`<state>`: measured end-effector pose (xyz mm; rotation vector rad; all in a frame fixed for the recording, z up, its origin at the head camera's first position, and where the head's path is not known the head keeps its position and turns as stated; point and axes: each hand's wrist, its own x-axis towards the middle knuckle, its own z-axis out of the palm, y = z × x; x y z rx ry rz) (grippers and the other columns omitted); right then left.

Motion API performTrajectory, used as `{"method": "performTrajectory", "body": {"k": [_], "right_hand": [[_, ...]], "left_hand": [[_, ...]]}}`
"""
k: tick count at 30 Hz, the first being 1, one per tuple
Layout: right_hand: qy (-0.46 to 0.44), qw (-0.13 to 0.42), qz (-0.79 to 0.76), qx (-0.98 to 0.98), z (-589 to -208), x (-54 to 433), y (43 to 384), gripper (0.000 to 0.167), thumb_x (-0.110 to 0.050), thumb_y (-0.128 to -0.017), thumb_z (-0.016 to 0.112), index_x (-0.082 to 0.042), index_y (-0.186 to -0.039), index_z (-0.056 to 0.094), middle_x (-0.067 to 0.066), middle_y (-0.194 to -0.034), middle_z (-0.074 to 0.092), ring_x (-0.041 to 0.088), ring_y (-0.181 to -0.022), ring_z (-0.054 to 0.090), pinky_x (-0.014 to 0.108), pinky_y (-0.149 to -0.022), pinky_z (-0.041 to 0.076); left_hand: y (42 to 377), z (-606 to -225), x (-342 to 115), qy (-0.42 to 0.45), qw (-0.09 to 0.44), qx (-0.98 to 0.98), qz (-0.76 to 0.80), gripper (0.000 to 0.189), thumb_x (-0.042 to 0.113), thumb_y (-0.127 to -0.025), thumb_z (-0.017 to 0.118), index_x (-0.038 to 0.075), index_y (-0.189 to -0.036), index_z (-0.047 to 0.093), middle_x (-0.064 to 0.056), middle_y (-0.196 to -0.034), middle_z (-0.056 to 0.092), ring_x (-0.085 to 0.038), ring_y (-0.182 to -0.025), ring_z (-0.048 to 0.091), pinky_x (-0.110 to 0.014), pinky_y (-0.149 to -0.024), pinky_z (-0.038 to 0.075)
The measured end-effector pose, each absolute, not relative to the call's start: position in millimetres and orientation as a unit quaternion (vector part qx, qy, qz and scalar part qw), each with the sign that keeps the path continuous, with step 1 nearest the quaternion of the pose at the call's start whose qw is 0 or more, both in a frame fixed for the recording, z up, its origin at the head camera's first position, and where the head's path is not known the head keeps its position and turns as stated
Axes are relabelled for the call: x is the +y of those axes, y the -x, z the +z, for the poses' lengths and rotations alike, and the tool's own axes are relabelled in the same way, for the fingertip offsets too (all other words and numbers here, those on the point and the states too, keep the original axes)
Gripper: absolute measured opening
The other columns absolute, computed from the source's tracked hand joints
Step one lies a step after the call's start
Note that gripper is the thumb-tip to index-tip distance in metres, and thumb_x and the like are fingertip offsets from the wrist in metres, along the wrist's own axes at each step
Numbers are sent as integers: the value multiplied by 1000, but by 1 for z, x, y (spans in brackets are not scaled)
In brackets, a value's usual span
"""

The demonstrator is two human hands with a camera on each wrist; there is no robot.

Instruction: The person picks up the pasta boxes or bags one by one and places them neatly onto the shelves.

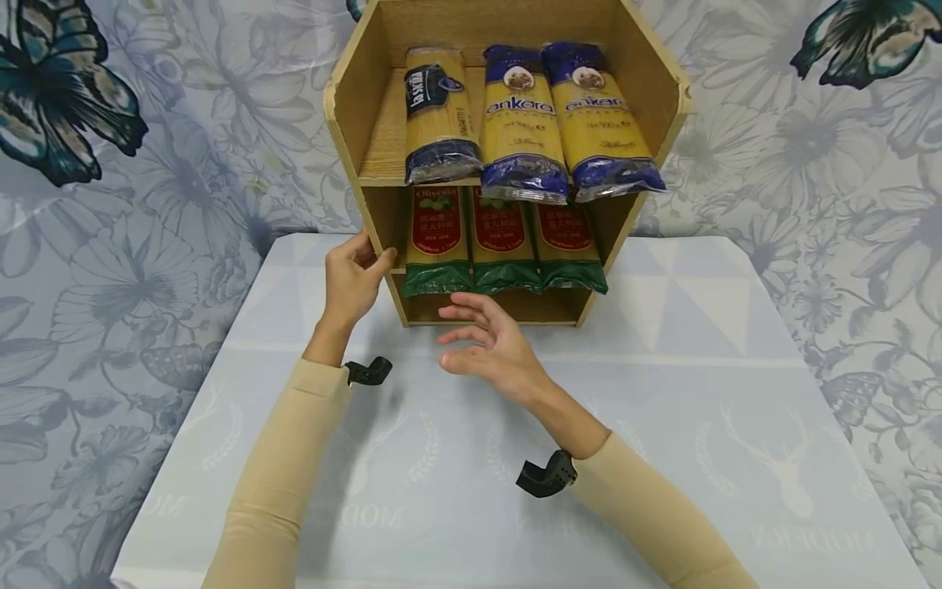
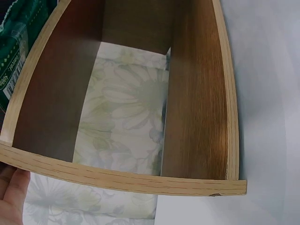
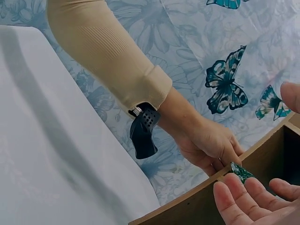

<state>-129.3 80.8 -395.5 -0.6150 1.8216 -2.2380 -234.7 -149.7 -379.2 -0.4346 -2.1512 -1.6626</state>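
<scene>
A wooden shelf (image 1: 361,106) stands at the back of the table. My left hand (image 1: 352,278) grips its left side panel, thumb at the front edge; in the left wrist view only fingertips show under the shelf's rim (image 2: 126,180). Three spaghetti packs with red labels and green ends (image 1: 436,233) lie side by side on the middle level. My right hand (image 1: 496,348) hovers just in front of and below these packs, fingers parted and gently bent, holding nothing. The right wrist view shows its fingers (image 3: 255,194) before a green pack end (image 3: 240,172).
On the top level lie a spaghetti pack with a dark label (image 1: 440,110) and two yellow-and-blue Ankara packs (image 1: 524,131), their ends overhanging the front edge. A pale printed cloth covers the table (image 1: 456,458). Butterfly-patterned fabric (image 1: 184,147) hangs behind.
</scene>
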Motion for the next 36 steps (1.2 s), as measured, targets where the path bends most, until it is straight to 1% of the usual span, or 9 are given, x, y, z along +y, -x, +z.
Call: {"method": "performTrajectory", "body": {"k": [5,11,17,20,22,26,29,32,36], "right_hand": [[223,81,-734,636,-394,86,128,105,-55,-73,88,-5,-151,40,16,-142,54,49,-118,58,38,-89,58],[237,62,-720,649,-394,96,126,102,-56,-76,85,-5,-151,39,16,-142,53,46,-119,58,38,-91,57],[245,41,-708,661,-394,111,120,93,-48,-82,83,-5,-152,38,15,-143,52,43,-122,57,40,-95,55],[246,31,-700,670,-394,119,118,89,-45,-86,81,-5,-152,38,15,-144,51,39,-123,56,40,-97,53],[245,25,-693,678,-394,124,116,87,-45,-87,80,-6,-153,37,14,-145,51,37,-124,56,40,-98,52],[244,9,-673,698,-395,133,113,84,-42,-90,79,-7,-154,36,11,-146,50,35,-126,55,47,-100,50],[238,-11,-646,725,-395,141,110,81,-40,-91,78,-10,-154,37,7,-148,50,33,-127,54,51,-102,49],[225,-39,-606,762,-397,147,107,78,-36,-90,79,-14,-154,38,3,-148,50,33,-128,54,49,-102,49],[202,-80,-538,814,-402,154,103,80,-31,-88,80,-14,-154,39,2,-149,50,28,-128,54,46,-102,49]], "left_hand": [[251,-393,-155,157,218,-788,-553,37,-8,-92,67,-7,-129,66,-24,-121,69,-35,-110,69,-36,-93,56],[258,-391,-161,170,233,-800,-525,36,-1,-93,70,-2,-129,68,-18,-121,71,-28,-113,68,-37,-98,54],[250,-387,-167,170,222,-819,-501,42,12,-97,71,5,-138,64,-10,-129,68,-16,-124,61,-31,-107,47],[242,-387,-173,159,202,-837,-483,52,22,-99,70,10,-147,55,-7,-140,61,-13,-130,56,-31,-110,43],[235,-388,-177,151,187,-849,-470,60,27,-100,69,11,-152,47,-7,-147,54,-14,-134,51,-34,-112,42],[219,-392,-186,135,173,-872,-437,70,34,-99,68,4,-155,38,-12,-154,43,-25,-139,46,-45,-114,39],[205,-394,-187,128,186,-880,-418,73,39,-99,67,0,-154,39,-17,-154,42,-32,-139,46,-51,-114,38],[190,-395,-185,132,211,-881,-403,72,39,-101,65,-4,-153,40,-19,-154,42,-35,-140,44,-52,-115,37],[170,-398,-179,144,229,-895,-355,70,35,-104,61,-8,-153,36,-23,-157,35,-37,-145,35,-53,-117,33]]}}
